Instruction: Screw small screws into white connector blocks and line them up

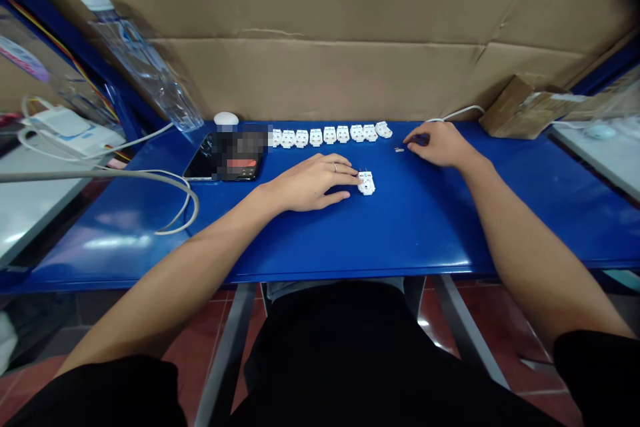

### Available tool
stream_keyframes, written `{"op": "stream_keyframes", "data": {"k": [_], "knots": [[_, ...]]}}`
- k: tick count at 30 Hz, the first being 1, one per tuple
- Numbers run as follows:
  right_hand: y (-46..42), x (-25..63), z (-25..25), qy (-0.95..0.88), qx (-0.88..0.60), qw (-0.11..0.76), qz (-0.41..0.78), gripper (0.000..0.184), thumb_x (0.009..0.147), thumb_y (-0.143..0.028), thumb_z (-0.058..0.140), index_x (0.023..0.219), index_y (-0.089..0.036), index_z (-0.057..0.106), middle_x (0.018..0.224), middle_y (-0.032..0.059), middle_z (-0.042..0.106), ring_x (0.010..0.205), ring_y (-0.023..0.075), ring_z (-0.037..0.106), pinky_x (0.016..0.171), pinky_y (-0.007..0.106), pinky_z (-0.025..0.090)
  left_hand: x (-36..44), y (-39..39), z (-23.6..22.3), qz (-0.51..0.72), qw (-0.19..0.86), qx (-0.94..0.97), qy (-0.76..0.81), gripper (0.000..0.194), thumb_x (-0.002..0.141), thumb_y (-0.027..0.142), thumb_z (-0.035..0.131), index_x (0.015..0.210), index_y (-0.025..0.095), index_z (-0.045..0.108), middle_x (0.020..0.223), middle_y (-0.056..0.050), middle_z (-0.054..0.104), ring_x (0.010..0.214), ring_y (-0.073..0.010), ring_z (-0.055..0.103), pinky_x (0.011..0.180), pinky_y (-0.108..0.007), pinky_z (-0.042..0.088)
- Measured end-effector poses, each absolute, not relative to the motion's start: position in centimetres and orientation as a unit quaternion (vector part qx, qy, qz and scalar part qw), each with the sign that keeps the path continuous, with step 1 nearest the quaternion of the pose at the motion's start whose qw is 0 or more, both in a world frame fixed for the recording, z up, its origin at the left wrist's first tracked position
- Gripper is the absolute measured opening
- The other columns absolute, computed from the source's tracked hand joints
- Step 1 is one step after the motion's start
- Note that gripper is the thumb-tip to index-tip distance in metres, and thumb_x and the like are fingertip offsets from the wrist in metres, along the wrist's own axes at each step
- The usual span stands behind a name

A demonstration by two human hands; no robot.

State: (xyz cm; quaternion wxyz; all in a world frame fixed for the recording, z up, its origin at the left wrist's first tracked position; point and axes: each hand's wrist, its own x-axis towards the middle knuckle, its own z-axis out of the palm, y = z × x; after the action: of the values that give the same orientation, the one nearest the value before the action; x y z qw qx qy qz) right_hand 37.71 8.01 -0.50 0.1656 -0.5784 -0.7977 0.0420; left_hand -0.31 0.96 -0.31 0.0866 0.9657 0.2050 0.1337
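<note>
the left hand (310, 181) lies flat and relaxed on the blue metal workbench (440, 240), in a wide, open grip, its fingertips (352, 177) touching the side of a white plug body (367, 183). the plug body lies just past those fingertips, with two small metal pins at its far end, and it is not clasped. the right hand (440, 145) sits well to the right of the left hand, its fingers curled down in a narrow pinch around something dark (420, 140), though i cannot tell exactly what it holds. a small metal part (399, 149) lies just beyond those fingertips, toward the left hand. beyond the grip, nine white plug bodies (329, 135) stand in a tight row, and the plug body at the left hand sits apart from them. how many more remain is hidden from this view. a smartphone (200, 160) lies beyond the left hand, partly blurred out, at the left end of the row.
</note>
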Motion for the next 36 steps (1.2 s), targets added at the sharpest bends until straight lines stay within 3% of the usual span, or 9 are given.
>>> {"op": "stream_keyframes", "data": {"k": [10,24,27,32,36], "knots": [[7.6,36.8,-0.2,-0.821,-0.547,0.153,0.069,0.02,0.097,-0.041,0.073,0.101,-0.03,0.089,0.111,0.0063,0.088,0.1,0.0313,0.081,0.1,0.05,0.064,-0.2,0.8,-0.2,0.135,0.091,0.965,0.207,0.039,0.116,0.035,0.064,0.153,0.028,0.074,0.156,-0.009,0.075,0.152,-0.0311,0.061,0.119,-0.05,0.052],[7.3,36.1,0.0,-0.834,-0.53,0.137,0.075,0.02,0.096,-0.037,0.068,0.099,-0.028,0.086,0.107,0.0086,0.087,0.093,0.0324,0.08,0.09,0.051,0.063,-0.4,0.9,-0.3,0.134,0.094,0.967,0.197,0.04,0.116,0.032,0.064,0.155,0.027,0.073,0.156,-0.01,0.074,0.15,-0.0312,0.063,0.121,-0.051,0.053],[7.4,36.3,0.0,-0.833,-0.531,0.138,0.074,0.019,0.095,-0.037,0.069,0.1,-0.029,0.086,0.108,0.0082,0.087,0.095,0.0329,0.081,0.092,0.051,0.063,-0.4,1.0,-0.4,0.136,0.094,0.967,0.191,0.04,0.116,0.032,0.063,0.155,0.028,0.072,0.155,-0.009,0.075,0.149,-0.0312,0.064,0.12,-0.051,0.054],[7.7,36.6,-0.4,-0.823,-0.535,0.18,0.054,0.032,0.096,-0.036,0.071,0.123,-0.028,0.086,0.12,0.0106,0.087,0.107,0.0356,0.081,0.102,0.054,0.063,-0.5,1.1,-0.4,0.141,0.093,0.968,0.186,0.039,0.117,0.033,0.064,0.154,0.028,0.073,0.154,-0.009,0.076,0.148,-0.0315,0.065,0.119,-0.051,0.055],[8.0,36.4,-0.9,-0.848,-0.502,0.162,0.054,0.028,0.1,-0.038,0.068,0.117,-0.029,0.088,0.125,0.0107,0.086,0.111,0.0355,0.08,0.104,0.054,0.063,-0.4,1.0,-0.3,0.133,0.089,0.969,0.188,0.039,0.117,0.032,0.064,0.154,0.026,0.073,0.154,-0.009,0.075,0.147,-0.0322,0.065,0.118,-0.051,0.055]]}}
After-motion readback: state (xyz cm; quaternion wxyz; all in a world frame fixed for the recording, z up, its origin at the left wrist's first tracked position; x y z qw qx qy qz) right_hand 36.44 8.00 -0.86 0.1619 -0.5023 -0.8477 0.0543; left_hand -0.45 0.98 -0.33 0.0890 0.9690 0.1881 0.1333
